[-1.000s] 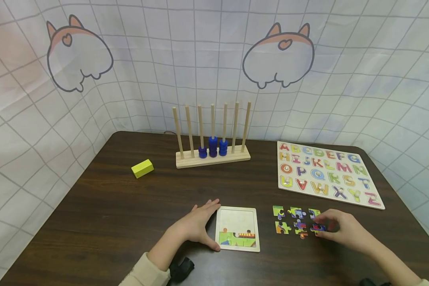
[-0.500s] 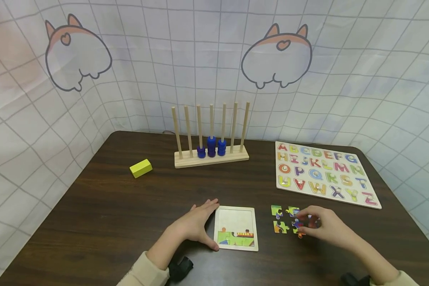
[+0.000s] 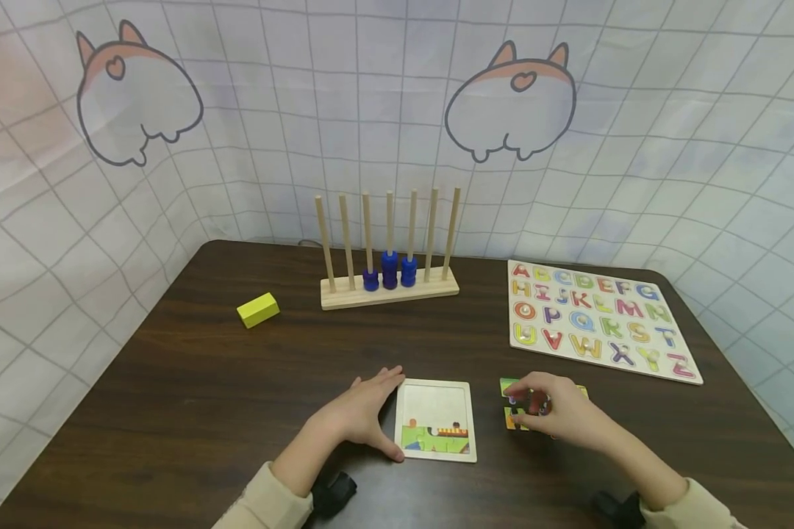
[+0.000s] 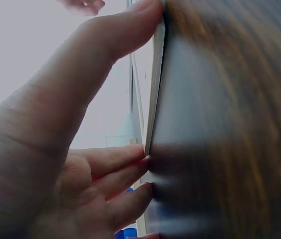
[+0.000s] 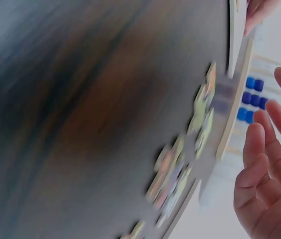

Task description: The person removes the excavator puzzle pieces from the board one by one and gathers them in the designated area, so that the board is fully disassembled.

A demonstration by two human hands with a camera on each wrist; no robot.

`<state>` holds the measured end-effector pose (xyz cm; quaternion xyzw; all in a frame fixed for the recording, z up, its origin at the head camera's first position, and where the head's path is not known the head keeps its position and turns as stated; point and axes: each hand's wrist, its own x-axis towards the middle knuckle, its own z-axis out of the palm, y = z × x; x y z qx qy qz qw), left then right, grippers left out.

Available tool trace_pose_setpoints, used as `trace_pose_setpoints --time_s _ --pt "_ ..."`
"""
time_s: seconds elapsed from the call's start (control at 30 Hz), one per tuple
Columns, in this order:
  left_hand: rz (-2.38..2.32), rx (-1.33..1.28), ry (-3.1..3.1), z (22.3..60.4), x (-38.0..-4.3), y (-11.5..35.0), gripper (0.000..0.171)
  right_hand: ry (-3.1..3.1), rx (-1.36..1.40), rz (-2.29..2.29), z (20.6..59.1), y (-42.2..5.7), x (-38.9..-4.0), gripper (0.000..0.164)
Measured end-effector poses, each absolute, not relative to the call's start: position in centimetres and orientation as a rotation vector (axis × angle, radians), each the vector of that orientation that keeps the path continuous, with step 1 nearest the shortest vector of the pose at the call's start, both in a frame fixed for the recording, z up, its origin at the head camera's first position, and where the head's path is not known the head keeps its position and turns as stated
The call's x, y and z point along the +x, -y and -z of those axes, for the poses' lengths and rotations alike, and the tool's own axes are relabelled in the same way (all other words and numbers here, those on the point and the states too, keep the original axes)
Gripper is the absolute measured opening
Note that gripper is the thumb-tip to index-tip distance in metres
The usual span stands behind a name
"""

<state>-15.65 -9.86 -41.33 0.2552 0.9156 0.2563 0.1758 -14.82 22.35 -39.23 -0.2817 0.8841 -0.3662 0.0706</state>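
A square wooden puzzle tray lies flat on the table, its lower part filled with green pieces and its upper part bare. Along its left side my left hand is spread, with the thumb at the near corner and the fingertips at the far corner; the left wrist view shows them against the edge of the tray. Loose jigsaw pieces lie to the right of the tray. Over them hovers my right hand, thumb and fingers apart with nothing between them in the right wrist view. It hides most of the pieces from the head view.
A wooden peg rack with blue beads on 3 pegs stands at the back. At back right lies an alphabet board, and a yellow block sits at left. A grid-patterned cloth hangs behind the dark table.
My right hand has moved left across the loose pieces, from the right column towards the left one. My left hand has stayed at the tray. The head view has shifted slightly.
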Motion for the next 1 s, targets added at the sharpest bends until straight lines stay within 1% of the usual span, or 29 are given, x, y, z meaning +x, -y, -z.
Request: trace_pose_setpoints --time_s 0.53,1.0 --pt "-0.568 0.728 -2.699 40.6 -15.6 9.0 0.105 -2.621 -0.977 0.977 39.6 -16.3 -15.3 0.028" --pt "-0.562 0.762 -2.701 40.6 -15.7 9.0 0.104 -2.537 -0.976 0.852 40.0 -12.1 -15.4 0.036"
